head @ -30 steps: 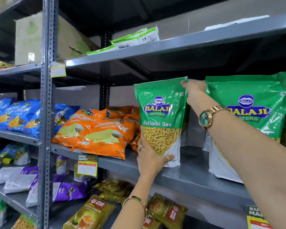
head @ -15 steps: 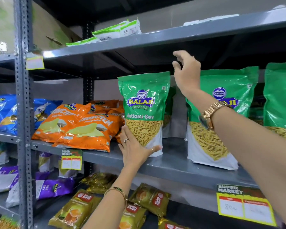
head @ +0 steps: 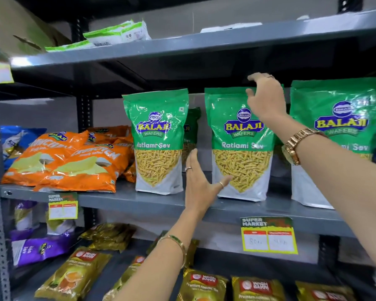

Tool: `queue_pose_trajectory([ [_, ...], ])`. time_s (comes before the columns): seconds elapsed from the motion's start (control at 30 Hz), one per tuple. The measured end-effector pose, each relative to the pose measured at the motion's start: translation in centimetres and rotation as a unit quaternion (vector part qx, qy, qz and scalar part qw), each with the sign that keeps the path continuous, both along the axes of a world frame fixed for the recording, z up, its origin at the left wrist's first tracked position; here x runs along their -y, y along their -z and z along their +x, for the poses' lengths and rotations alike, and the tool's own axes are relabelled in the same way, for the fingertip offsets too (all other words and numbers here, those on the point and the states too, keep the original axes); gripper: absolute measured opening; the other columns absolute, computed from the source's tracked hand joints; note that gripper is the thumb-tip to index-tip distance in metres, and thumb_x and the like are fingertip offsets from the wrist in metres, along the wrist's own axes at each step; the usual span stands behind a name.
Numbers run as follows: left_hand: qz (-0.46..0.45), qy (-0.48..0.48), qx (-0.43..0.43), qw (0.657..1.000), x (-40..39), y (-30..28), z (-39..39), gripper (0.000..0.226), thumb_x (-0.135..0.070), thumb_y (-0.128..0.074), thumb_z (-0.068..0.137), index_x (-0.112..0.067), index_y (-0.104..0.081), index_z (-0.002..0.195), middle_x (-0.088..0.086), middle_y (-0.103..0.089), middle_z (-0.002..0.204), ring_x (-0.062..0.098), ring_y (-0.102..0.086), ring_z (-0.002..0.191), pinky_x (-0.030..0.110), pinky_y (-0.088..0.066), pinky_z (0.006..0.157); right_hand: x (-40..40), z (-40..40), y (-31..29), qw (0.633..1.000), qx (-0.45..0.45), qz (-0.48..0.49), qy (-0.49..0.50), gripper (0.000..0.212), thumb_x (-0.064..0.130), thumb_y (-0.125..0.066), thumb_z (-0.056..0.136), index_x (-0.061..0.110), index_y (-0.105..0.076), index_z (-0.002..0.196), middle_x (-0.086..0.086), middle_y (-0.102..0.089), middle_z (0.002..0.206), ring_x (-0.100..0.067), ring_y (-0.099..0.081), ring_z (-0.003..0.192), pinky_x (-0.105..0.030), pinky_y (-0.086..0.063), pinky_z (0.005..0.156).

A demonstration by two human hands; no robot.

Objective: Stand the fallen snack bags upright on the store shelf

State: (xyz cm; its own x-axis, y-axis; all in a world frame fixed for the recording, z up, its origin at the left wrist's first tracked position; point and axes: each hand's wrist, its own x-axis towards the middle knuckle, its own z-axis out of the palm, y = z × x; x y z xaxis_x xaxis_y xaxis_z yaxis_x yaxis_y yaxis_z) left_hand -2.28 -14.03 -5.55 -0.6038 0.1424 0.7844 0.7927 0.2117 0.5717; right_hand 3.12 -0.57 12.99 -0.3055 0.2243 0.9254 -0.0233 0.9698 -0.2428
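Three green Ratlami Sev bags stand upright along the front of the grey middle shelf (head: 152, 202): the left bag (head: 157, 142), the middle bag (head: 240, 146) and the right bag (head: 334, 135). My left hand (head: 199, 185) is open in the gap between the left and middle bags, its thumb touching the middle bag's lower left corner. My right hand (head: 266, 97), fingers spread, hovers at the middle bag's top right corner, holding nothing. Another green bag (head: 191, 129) shows behind the gap.
Orange chip bags (head: 74, 161) lie flat in a pile at the shelf's left, blue bags (head: 15, 140) beyond them. The upper shelf (head: 182, 46) hangs low over the bags. Gold packets (head: 206, 283) and purple bags (head: 37, 250) fill the lower shelves. Price tags (head: 269, 235) hang on the shelf edge.
My left hand let go of the left bag, which now stands alone, and moved right to the middle bag. My right hand shifted to that bag's top. The view panned right.
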Motion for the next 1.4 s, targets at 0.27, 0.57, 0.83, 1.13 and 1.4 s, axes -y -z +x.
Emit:
queue_pose_trajectory([
  [0.27, -0.037, 0.049, 0.145, 0.988, -4.8, 0.1, 0.7, 0.136, -0.052, -0.081, 0.057, -0.013, 0.012, 0.148, 0.010, -0.001, 0.159, 0.025, -0.004, 0.146, 0.042, -0.012, 0.119, -2.1, 0.3, 0.8, 0.989, 0.067, 0.096, 0.087, 0.042, 0.007, -0.050, 0.092, 0.005, -0.047, 0.133, -0.022, -0.056, 0.127, -0.038, -0.045, 0.122, -0.046, -0.038, 0.103],
  [0.57, -0.091, 0.028, 0.187, 0.978, -4.8, 0.3, 0.5, 0.131, -0.059, -0.079, 0.052, -0.015, 0.002, 0.145, 0.018, -0.028, 0.144, 0.033, -0.026, 0.135, 0.053, -0.035, 0.108, -2.1, -0.5, -1.8, 0.979, 0.018, 0.120, 0.163, 0.024, 0.007, -0.049, 0.090, 0.011, -0.069, 0.103, -0.017, -0.068, 0.104, -0.034, -0.051, 0.109, -0.044, -0.030, 0.099],
  [0.83, -0.098, 0.024, 0.180, 0.979, -5.1, 0.6, 0.0, 0.121, -0.061, -0.077, 0.054, -0.018, -0.006, 0.143, 0.018, -0.032, 0.139, 0.034, -0.032, 0.131, 0.052, -0.037, 0.106, -1.9, -1.0, -2.4, 0.985, 0.019, 0.068, 0.157, 0.025, 0.007, -0.054, 0.088, 0.018, -0.072, 0.102, -0.015, -0.070, 0.107, -0.034, -0.052, 0.112, -0.046, -0.028, 0.103],
  [1.13, -0.115, 0.014, 0.177, 0.977, -4.9, 0.4, 0.8, 0.137, -0.071, -0.068, 0.057, -0.010, 0.016, 0.147, 0.015, -0.014, 0.156, 0.031, -0.020, 0.143, 0.049, -0.025, 0.116, -2.4, -1.2, -1.6, 0.985, 0.023, 0.096, 0.139, 0.033, 0.003, -0.044, 0.092, 0.013, -0.069, 0.112, -0.018, -0.069, 0.111, -0.037, -0.053, 0.109, -0.042, -0.036, 0.094],
  [1.4, 0.008, -0.021, 0.055, 0.998, -4.4, 0.5, 1.6, 0.096, -0.059, -0.050, 0.083, -0.009, -0.003, 0.150, 0.008, -0.008, 0.160, 0.020, -0.007, 0.148, 0.044, -0.011, 0.120, -2.7, -0.1, 2.1, 0.986, -0.064, 0.129, 0.079, 0.039, 0.012, -0.047, 0.091, 0.003, -0.054, 0.128, -0.017, -0.060, 0.128, -0.036, -0.054, 0.116, -0.045, -0.038, 0.105],
])
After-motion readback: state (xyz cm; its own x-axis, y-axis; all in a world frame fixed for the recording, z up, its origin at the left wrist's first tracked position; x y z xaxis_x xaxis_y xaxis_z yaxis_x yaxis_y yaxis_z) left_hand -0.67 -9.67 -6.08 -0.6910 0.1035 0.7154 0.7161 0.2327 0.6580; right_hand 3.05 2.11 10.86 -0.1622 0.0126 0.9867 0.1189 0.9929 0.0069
